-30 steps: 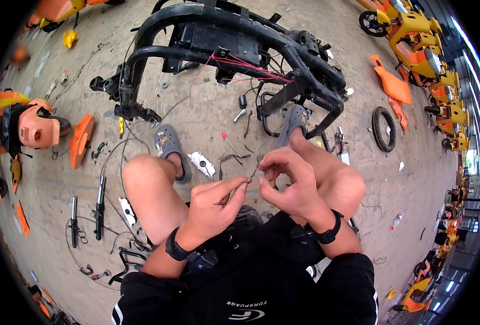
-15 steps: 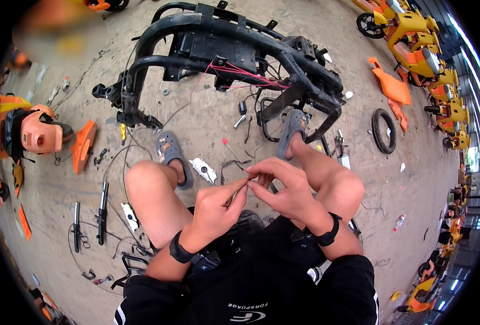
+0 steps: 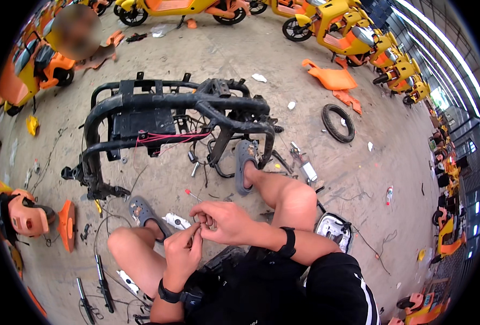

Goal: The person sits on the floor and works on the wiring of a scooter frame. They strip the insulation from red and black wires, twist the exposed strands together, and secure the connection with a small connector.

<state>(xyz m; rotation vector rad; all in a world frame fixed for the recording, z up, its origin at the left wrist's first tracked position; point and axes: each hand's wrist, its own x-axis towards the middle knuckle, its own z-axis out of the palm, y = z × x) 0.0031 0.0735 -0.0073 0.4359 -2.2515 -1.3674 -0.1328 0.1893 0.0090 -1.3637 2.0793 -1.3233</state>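
Fingertip to fingertip, my left hand (image 3: 182,254) and my right hand (image 3: 226,223) meet above the floor between my knees. Both are closed in a pinch. Whatever sits between the fingertips is too small and too covered to name. Beyond them stands a black metal scooter frame (image 3: 175,97), with thin red wires (image 3: 169,136) strung along its near side. On the floor just past my hands lie a thin rod with a red end (image 3: 188,192) and a white torn-looking piece (image 3: 175,220), partly hidden by my fingers.
Two dark tubes with bright rods (image 3: 103,284) lie at the lower left. A tyre (image 3: 326,120), an orange body panel (image 3: 332,76) and a white-and-black shell (image 3: 334,233) are on the right. Yellow scooters (image 3: 348,40) stand in rows behind. Loose cables cross the floor near my left leg.
My view has swung up and to the right, so the frame and my hands appear farther left and more scooters show. Both hands keep their pinch together.
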